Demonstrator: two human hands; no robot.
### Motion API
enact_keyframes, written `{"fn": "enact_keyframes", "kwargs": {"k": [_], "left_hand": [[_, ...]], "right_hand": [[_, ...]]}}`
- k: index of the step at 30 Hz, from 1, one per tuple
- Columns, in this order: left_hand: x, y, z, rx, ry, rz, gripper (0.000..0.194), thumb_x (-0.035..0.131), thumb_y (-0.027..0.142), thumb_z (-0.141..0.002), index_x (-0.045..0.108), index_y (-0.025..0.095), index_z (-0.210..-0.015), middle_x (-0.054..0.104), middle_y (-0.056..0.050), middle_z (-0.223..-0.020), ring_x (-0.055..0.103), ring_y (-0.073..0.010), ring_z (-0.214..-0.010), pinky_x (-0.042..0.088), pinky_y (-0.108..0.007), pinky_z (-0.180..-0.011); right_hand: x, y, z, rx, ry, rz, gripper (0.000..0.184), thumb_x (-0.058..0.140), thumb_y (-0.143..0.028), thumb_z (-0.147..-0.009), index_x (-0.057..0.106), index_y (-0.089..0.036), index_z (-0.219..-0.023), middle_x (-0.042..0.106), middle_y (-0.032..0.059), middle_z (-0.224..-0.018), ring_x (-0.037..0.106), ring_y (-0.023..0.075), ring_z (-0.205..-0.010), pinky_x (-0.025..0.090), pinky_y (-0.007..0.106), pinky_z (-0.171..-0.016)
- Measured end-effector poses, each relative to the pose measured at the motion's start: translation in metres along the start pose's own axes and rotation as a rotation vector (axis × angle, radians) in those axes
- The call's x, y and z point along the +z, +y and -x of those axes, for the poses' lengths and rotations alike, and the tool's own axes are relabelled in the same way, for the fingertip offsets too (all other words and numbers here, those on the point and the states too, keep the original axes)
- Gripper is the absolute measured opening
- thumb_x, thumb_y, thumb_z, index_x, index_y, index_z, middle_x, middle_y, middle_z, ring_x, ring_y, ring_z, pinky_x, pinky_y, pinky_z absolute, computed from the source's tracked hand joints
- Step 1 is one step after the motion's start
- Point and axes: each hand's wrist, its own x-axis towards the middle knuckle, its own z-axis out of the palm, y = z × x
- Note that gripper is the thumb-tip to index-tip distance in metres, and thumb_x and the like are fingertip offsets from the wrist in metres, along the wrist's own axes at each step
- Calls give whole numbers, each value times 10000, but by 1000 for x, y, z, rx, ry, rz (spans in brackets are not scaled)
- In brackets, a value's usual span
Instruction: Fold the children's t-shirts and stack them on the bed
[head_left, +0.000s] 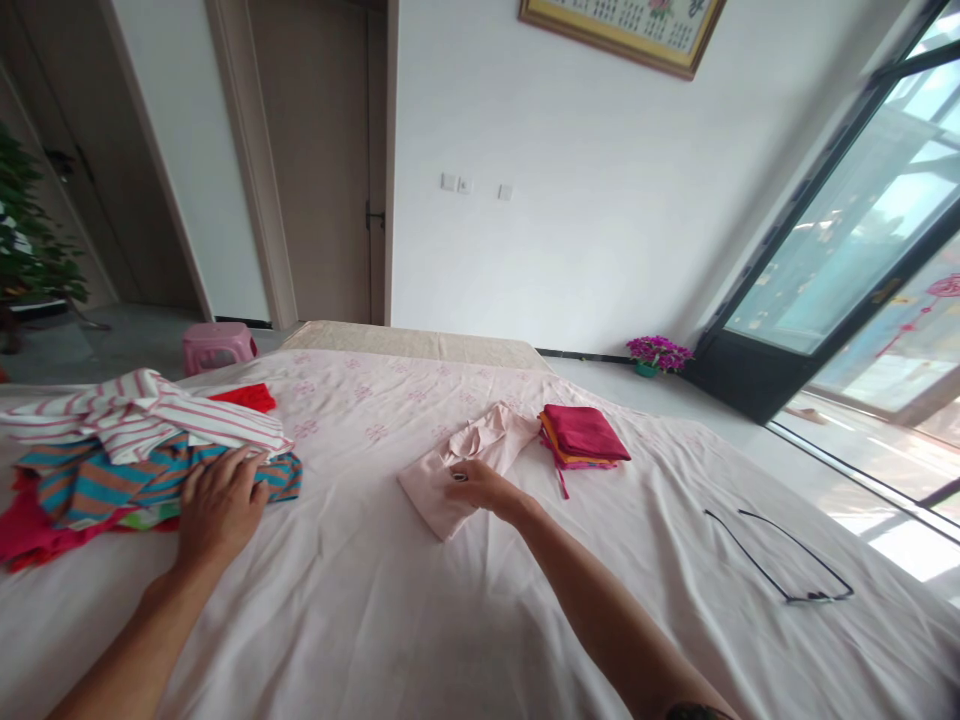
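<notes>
My left hand (pixel 223 500) rests at the right end of a loose clothes pile, its fingers spread over a teal and orange striped garment (pixel 112 482). A white garment with red stripes (pixel 150 412) lies crumpled on top. Pink-red cloth (pixel 45 525) sticks out beneath at the left. My right hand (pixel 484 487), with a ring on one finger, is closed on a pale pink garment (pixel 435 492); its fingertips are partly hidden. This garment is partly folded, with its far end creased. Just right of it sits a neat stack of folded red and orange cloth (pixel 585 432).
Everything lies on a bed with a pale sheet (pixel 337 620). Eyeglasses (pixel 810 598) lie at the right. Beyond the bed are a pink stool (pixel 219 345), a pot of purple flowers (pixel 658 355), a leafy plant (pixel 34 230) and a glass door (pixel 825 240).
</notes>
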Motion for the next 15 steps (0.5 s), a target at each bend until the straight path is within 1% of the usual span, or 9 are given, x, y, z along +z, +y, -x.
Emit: {"fn": "enact_keyframes", "kwargs": {"k": [2,3,4,5,9,10,11,13,15], "left_hand": [[0,0,0,-4,-1,2,393,443,287,-888,581,186,-1242,557,-145,-1367,478,-313,-1297,249,-496,-1155],[0,-1,1,-6,-2,3,392,440,288,-892,578,188,-1245,557,-141,-1366,480,-310,-1296,247,-492,-1157],[1,-1,1,-7,-3,3,392,437,291,-895,576,187,-1247,556,-139,-1366,481,-307,-1296,246,-487,-1158],[1,-1,1,-8,-4,0,394,434,293,-898,574,182,-1249,556,-140,-1366,483,-304,-1294,246,-483,-1159],[0,-1,1,1,-1,-33,397,421,295,-909,576,156,-1247,558,-151,-1364,487,-303,-1283,244,-474,-1161],[0,-1,0,5,-1,-40,395,421,293,-910,578,153,-1245,559,-151,-1364,487,-303,-1282,245,-473,-1160],[0,0,0,8,0,-45,392,422,290,-911,580,152,-1242,561,-150,-1362,486,-304,-1282,246,-471,-1160],[-1,0,0,10,1,-48,384,428,283,-909,583,156,-1237,564,-147,-1361,484,-302,-1284,247,-468,-1159],[-2,1,0,8,2,-45,380,441,276,-903,585,161,-1235,567,-146,-1359,488,-300,-1281,249,-470,-1157]], "right_hand": [[4,-9,6,-151,-304,-218,309,584,-402,-883,680,-175,-1070,698,31,-936,633,151,-787,457,232,-657],[5,-12,8,-191,-405,-256,345,562,-420,-906,670,-190,-1139,705,40,-1003,647,158,-836,477,242,-693],[6,-13,8,-200,-434,-239,359,541,-419,-923,662,-199,-1179,708,49,-1049,657,168,-878,488,253,-724],[5,-13,7,-185,-379,-169,351,524,-395,-935,662,-202,-1193,710,58,-1074,663,178,-913,490,263,-750],[-5,8,-13,23,263,392,353,491,-210,-905,648,-223,-1220,690,83,-1172,650,231,-1040,466,320,-844],[-8,15,-19,75,366,507,404,485,-184,-894,613,-241,-1273,673,88,-1215,641,248,-1070,459,345,-865],[-11,22,-25,121,421,584,454,480,-170,-889,571,-254,-1326,662,97,-1240,636,265,-1089,454,372,-878],[-17,33,-36,179,444,634,505,492,-160,-877,521,-240,-1374,669,134,-1215,636,297,-1090,446,420,-893],[-24,39,-47,198,446,613,453,511,-162,-868,571,-192,-1316,690,173,-1144,635,322,-1087,434,458,-917]]}}
